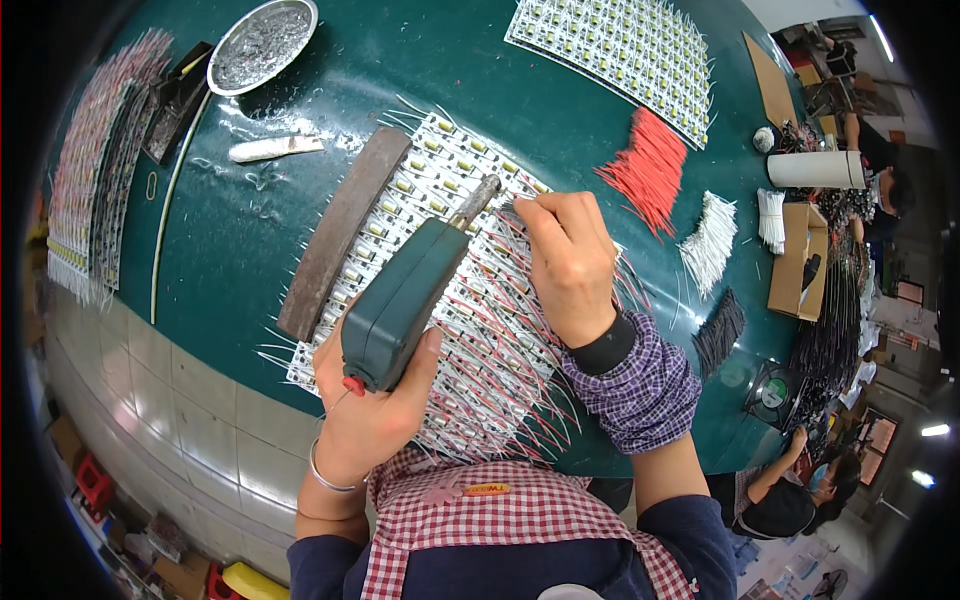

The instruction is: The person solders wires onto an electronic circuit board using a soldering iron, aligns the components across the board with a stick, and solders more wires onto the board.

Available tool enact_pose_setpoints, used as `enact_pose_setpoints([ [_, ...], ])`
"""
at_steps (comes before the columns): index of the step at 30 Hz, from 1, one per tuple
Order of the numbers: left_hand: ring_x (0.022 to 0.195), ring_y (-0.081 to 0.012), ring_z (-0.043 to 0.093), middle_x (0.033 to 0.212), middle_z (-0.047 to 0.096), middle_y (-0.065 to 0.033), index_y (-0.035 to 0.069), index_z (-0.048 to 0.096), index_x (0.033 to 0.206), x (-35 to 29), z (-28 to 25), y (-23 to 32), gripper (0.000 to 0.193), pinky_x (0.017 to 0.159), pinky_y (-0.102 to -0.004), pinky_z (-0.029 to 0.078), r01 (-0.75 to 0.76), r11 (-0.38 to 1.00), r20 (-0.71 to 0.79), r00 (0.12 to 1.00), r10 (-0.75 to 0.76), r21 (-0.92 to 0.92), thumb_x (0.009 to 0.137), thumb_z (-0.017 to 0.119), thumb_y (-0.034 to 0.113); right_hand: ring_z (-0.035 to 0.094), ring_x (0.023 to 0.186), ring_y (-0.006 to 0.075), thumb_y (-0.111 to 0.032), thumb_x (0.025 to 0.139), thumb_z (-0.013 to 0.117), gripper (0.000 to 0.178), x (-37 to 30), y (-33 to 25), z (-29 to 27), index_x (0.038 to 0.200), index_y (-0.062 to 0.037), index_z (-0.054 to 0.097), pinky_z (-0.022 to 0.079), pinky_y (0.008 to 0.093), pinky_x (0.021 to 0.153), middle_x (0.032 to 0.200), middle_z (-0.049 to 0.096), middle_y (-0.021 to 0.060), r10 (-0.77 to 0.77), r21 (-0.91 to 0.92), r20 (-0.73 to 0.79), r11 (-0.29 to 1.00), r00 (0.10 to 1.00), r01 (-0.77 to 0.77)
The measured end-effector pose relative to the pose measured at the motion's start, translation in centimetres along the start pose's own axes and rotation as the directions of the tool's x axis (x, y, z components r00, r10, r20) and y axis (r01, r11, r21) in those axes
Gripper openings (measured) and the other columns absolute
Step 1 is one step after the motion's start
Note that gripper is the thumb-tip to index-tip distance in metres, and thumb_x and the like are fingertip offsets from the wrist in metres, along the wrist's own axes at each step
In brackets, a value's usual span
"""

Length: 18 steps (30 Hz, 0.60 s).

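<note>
Near the middle of our view, a sheet of small white boards (455, 165) lies slanted on the green table (235, 240), dense with red and dark wires. The left hand (375, 415), at seven o'clock, is wrapped round a green soldering gun (400, 300), its metal tip aimed toward one o'clock over the boards. The right hand (575, 265) comes in from four o'clock, thumb and forefinger drawn narrow beside that tip, presumably for fine control; we cannot tell whether they pinch a wire. At ten o'clock a brown bar (345, 235) rests along the sheet's edge, probably as a weight to steady it. We find red wires (650, 170) at two o'clock, white wires (708, 245) just below them and dark wires (718, 330) at three, apparently sorted by colour for the right hand's easy reach.
</note>
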State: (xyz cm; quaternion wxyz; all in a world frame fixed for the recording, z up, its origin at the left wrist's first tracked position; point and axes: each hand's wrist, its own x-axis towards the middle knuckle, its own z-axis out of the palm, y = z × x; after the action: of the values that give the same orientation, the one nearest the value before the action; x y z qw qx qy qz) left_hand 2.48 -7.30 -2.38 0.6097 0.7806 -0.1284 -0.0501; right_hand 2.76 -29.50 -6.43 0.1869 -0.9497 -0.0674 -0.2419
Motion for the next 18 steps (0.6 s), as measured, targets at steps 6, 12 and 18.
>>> enact_pose_setpoints([
  [6, 0.064, -0.0184, 0.061, 0.082, 0.064, -0.0102, -0.003, 0.066, 0.096, 0.29, 0.04, 0.55, 0.018, 0.060, -0.0300, 0.048, 0.075, 0.997, 0.056, 0.996, -0.074, -0.005, 0.079, 0.073, -0.001, 0.058, 0.086, 0.0287, 0.006, 0.070, 0.063, 0.031, -0.18, 0.14, 0.32, 0.100, 0.0007, 0.064, 0.050, 0.0369, 0.070, 0.094, 0.060, 0.0113, -0.002, 0.035, 0.023, 0.999, 1.000, 0.001],
  [12, 0.062, -0.0174, 0.058, 0.079, 0.061, -0.0094, -0.002, 0.065, 0.094, 0.12, 0.11, 0.50, 0.016, 0.059, -0.0302, 0.047, 0.112, 0.994, 0.060, 0.992, -0.111, -0.013, 0.080, 0.072, 0.000, 0.058, 0.087, 0.0289, 0.008, 0.069, 0.062, 0.032, -0.17, 0.11, 0.31, 0.100, 0.0008, 0.063, 0.050, 0.0376, 0.071, 0.095, 0.059, 0.0117, -0.002, 0.040, 0.031, 0.999, 1.000, 0.001],
  [18, 0.059, -0.0185, 0.057, 0.074, 0.060, -0.0092, -0.001, 0.063, 0.091, 0.08, 0.26, 0.37, 0.015, 0.057, -0.0313, 0.046, 0.192, 0.981, 0.058, 0.980, -0.190, -0.026, 0.081, 0.073, 0.002, 0.058, 0.087, 0.0292, 0.008, 0.069, 0.062, 0.032, -0.14, 0.22, 0.44, 0.101, 0.0012, 0.063, 0.050, 0.0380, 0.071, 0.094, 0.059, 0.0116, -0.003, 0.051, 0.035, 0.999, 0.999, 0.002],
])
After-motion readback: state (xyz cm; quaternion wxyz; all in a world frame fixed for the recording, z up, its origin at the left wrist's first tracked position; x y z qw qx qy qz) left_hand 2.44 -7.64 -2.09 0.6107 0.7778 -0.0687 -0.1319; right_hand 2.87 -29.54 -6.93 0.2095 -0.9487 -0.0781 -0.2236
